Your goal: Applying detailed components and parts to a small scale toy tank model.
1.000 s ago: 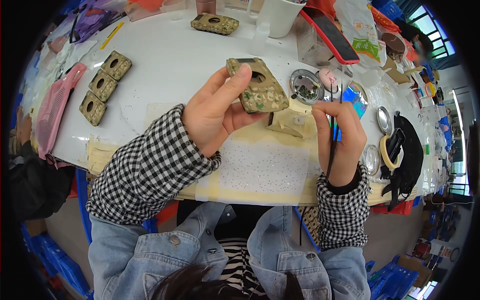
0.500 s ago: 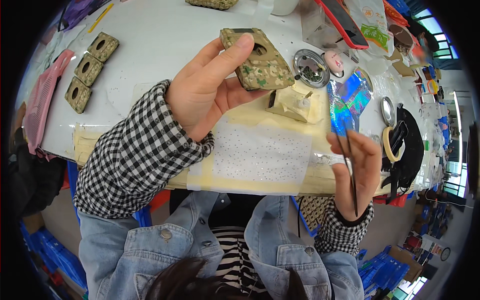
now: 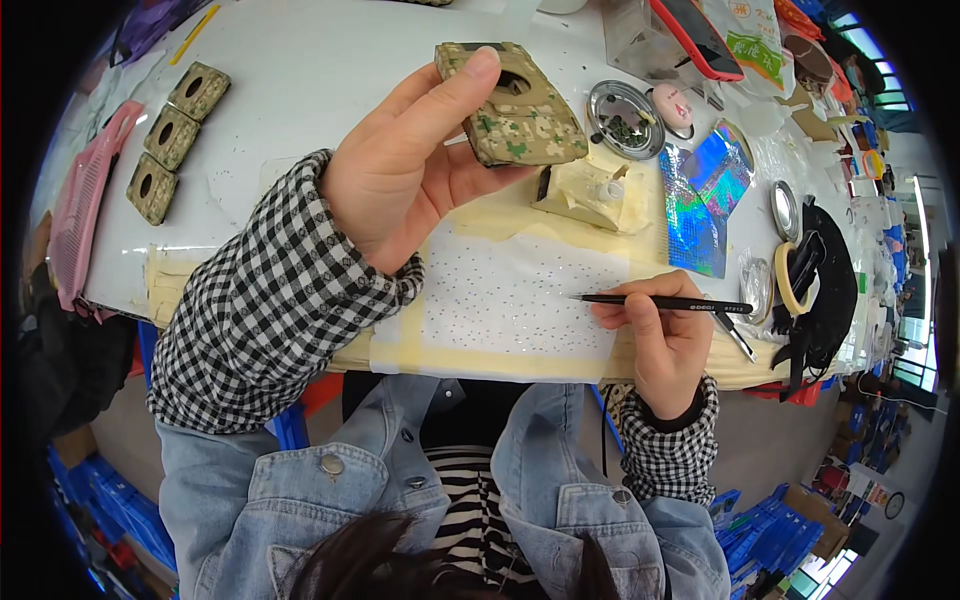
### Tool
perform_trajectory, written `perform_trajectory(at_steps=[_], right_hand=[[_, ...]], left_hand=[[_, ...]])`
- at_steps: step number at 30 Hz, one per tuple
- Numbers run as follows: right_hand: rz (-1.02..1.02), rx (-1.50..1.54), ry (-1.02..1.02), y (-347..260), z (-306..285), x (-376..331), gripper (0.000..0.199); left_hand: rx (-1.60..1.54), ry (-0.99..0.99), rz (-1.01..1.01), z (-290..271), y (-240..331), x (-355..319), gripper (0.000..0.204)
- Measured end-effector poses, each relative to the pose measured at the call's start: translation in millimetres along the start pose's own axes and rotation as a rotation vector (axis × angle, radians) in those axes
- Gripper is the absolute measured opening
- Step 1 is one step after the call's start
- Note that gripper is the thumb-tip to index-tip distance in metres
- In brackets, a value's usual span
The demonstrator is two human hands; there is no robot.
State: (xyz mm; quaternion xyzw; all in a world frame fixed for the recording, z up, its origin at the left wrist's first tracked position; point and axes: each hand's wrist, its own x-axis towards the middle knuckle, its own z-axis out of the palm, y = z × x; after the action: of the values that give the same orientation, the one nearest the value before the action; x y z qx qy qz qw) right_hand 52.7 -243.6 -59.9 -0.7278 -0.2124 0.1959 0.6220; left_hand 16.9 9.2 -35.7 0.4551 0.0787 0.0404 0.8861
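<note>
Far left, at the table's (image 3: pixel 300 60) edge: a pink perforated tray (image 3: pixel 85 200), lying flat. Just right of it, three camouflage-patterned blocks (image 3: pixel 172 140) in a slanted row, each with a round hole, close together on the white top.

Nearer the middle: left hand (image 3: pixel 400 180), raised above the table, closed around a camouflage-patterned case (image 3: pixel 515 105); thumb along the top face near a round opening, fingers wrapped beneath, the case tilted with its far end pointing up and right. Black-and-white checked sleeve over a denim jacket below the wrist.

Under that hand, on the table: a white sheet dotted with tiny specks (image 3: pixel 500 295), taped down by strips of cream masking tape along its edges. Just above the sheet, a crumpled lump of cream tape (image 3: pixel 585 190) holding a small clear vial.

Further right, behind: a round metal dish (image 3: pixel 622 105) with small dark bits in it, and a pink egg-shaped thing (image 3: pixel 675 105) just beside. Then an iridescent foil sheet (image 3: pixel 700 195), shining blue and green, touching the tape lump's side.

Lower right: right hand (image 3: pixel 665 340), closed in a pen grip on a slim black tool (image 3: pixel 660 300), held almost level, tip resting at the dotted sheet's right edge. Hand resting at the table's near edge.

Rightmost: a roll of cream tape (image 3: pixel 790 280) sitting on a black object (image 3: pixel 830 280), with a small round tin (image 3: pixel 785 208) above.
</note>
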Motion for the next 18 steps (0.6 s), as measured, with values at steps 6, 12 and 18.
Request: perform_trajectory(at_steps=[6, 12, 18], right_hand=[[0.012, -0.008, 0.020, 0.1, 4.3, 0.5, 0.009], [0.000, -0.025, 0.016, -0.2, 5.2, 1.1, 0.009], [-0.026, -0.088, 0.010, -0.4, 6.2, 1.2, 0.013]], left_hand=[[-0.048, -0.024, 0.011, -2.9, -1.1, 1.0, 0.038], [-0.087, -0.057, 0.023, -5.1, -2.1, 1.7, 0.038], [0.011, -0.009, -0.001, -0.2, -0.4, 0.0, 0.040]])
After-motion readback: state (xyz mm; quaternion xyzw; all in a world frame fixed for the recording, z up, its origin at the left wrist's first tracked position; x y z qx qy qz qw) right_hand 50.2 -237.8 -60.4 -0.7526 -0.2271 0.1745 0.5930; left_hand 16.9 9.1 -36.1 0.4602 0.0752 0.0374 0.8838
